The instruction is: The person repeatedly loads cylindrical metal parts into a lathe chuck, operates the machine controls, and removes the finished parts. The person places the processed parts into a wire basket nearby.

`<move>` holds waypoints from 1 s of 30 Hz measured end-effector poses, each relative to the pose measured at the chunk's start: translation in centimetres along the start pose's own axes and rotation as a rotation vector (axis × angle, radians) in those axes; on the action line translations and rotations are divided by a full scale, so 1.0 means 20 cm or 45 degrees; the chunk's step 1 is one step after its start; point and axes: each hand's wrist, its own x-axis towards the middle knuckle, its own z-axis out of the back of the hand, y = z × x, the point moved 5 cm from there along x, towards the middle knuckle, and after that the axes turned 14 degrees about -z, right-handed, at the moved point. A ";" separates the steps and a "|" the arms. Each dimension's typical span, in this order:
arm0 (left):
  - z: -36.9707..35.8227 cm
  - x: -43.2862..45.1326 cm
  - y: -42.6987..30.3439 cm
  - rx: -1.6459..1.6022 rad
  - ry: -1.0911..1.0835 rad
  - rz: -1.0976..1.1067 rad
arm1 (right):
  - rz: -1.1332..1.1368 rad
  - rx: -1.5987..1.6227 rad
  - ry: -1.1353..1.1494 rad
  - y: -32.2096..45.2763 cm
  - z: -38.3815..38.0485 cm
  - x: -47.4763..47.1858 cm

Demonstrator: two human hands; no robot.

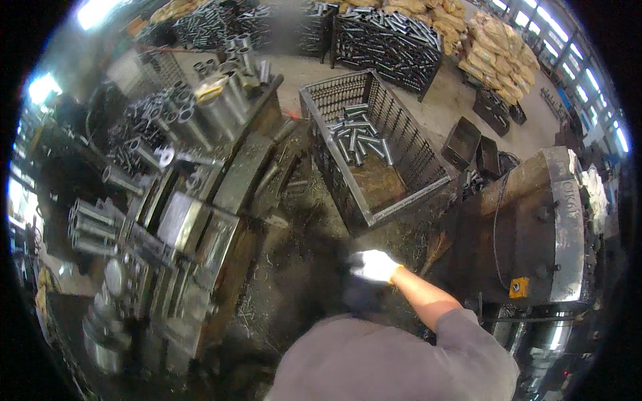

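My right hand (375, 266), in a white glove with a yellow cuff edge, hangs low in front of my body above the dark floor. Its fingers point left and fade into shadow, so I cannot tell whether they hold anything. Beyond it stands a metal mesh-sided crate (346, 183), the nearest large thing to this hand. Inside the crate a loose pile of short steel tubes (353, 140) lies towards the far end. My left hand is out of view. To the left is a machine tool with a metal slide (180, 220), and steel tubes (93, 225) rest beside it.
Upright large metal tubes (220, 110) stand behind the left machine. A machine housing (526, 225) with a yellow switch box (519, 287) stands on the right. Farther back are a full bin of tubes (386, 55), stacked woven sacks (496, 50) and dark metal boxes (460, 143). Metal shavings litter the floor.
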 end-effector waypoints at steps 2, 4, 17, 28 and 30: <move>-0.30 -0.06 -0.20 -0.056 0.228 -0.032 | -0.030 0.199 -0.033 -0.12 0.13 0.18; -0.59 -0.11 -0.49 -0.130 0.409 -0.054 | -0.124 0.420 -0.038 -0.29 0.31 0.42; -3.02 1.11 -3.27 -0.339 0.880 -0.442 | -0.638 0.843 -0.099 -1.43 0.44 2.66; -3.20 1.14 -3.31 -0.346 0.698 -0.606 | -1.099 0.209 0.219 -1.80 -0.34 3.71; -3.20 1.14 -3.32 -0.290 0.679 -0.592 | -1.065 0.222 0.153 -1.85 -0.39 3.74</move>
